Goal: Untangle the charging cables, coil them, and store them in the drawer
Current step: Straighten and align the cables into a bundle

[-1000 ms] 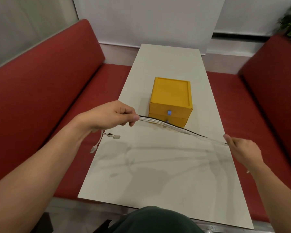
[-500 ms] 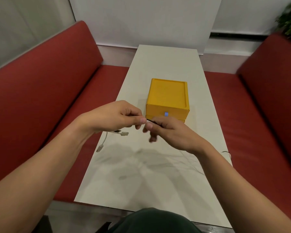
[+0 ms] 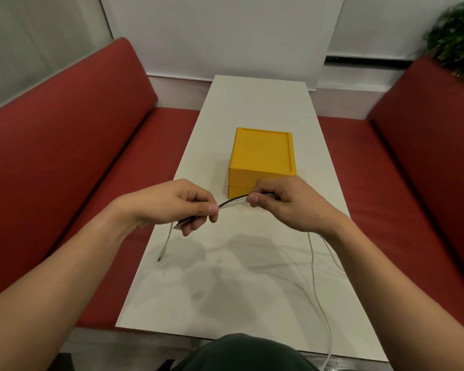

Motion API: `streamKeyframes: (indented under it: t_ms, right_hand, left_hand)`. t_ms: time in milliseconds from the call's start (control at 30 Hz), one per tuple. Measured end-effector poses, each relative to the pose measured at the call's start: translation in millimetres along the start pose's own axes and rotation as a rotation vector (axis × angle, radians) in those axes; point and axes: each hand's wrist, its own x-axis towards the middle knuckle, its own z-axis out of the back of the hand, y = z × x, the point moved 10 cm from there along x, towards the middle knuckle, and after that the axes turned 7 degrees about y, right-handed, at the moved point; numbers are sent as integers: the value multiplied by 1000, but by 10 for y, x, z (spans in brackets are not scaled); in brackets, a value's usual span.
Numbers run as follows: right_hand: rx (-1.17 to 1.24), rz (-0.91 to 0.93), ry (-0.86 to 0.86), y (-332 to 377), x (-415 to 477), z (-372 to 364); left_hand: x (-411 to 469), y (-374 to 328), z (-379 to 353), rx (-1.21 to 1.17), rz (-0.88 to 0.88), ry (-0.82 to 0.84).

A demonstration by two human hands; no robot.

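A thin bundle of charging cables (image 3: 233, 202), mostly white strands with one dark strand along the upper edge, runs in a short, slightly bowed span between the two hands above the middle of the counter (image 3: 252, 277). The left hand (image 3: 177, 207) is closed in a pinch, thumb and forefinger tips pressing the bundle, the other fingers curled under; below it a few ends jut out, and one white lead hangs down to a small plug (image 3: 160, 257) near the counter's left edge. The right hand (image 3: 281, 202) is also closed around the bundle, thumb on top and fingers folded over it. From under this hand the slack drops as several thin, glossy white strands (image 3: 314, 279) that trail loosely over the near right part of the counter and past its near edge.

The counter is a long, narrow rectangle with a smooth, pale, faintly reflective top showing soft shadows of the hands. Just beyond the hands sits a yellow drawer box (image 3: 263, 159), squarish and matte, with a shallow recessed top and two stacked drawer fronts, both closed; the right hand hides part of the fronts. Red upholstered benches (image 3: 65, 162) with smooth padded backs flank the counter on both sides. A blurred green plant (image 3: 458, 38) sits far right.
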Motion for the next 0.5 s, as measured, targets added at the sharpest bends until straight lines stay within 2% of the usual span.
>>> streamKeyframes:
  t_ms: [333,500]
  right_hand:
    - [-5,37,-42,-46,-126,207]
    - [35,-23,-114,-188,-190,414]
  left_hand:
    - [-107,-70,106,129,12,-67]
    - [-254,-60,83,213,-10,-80]
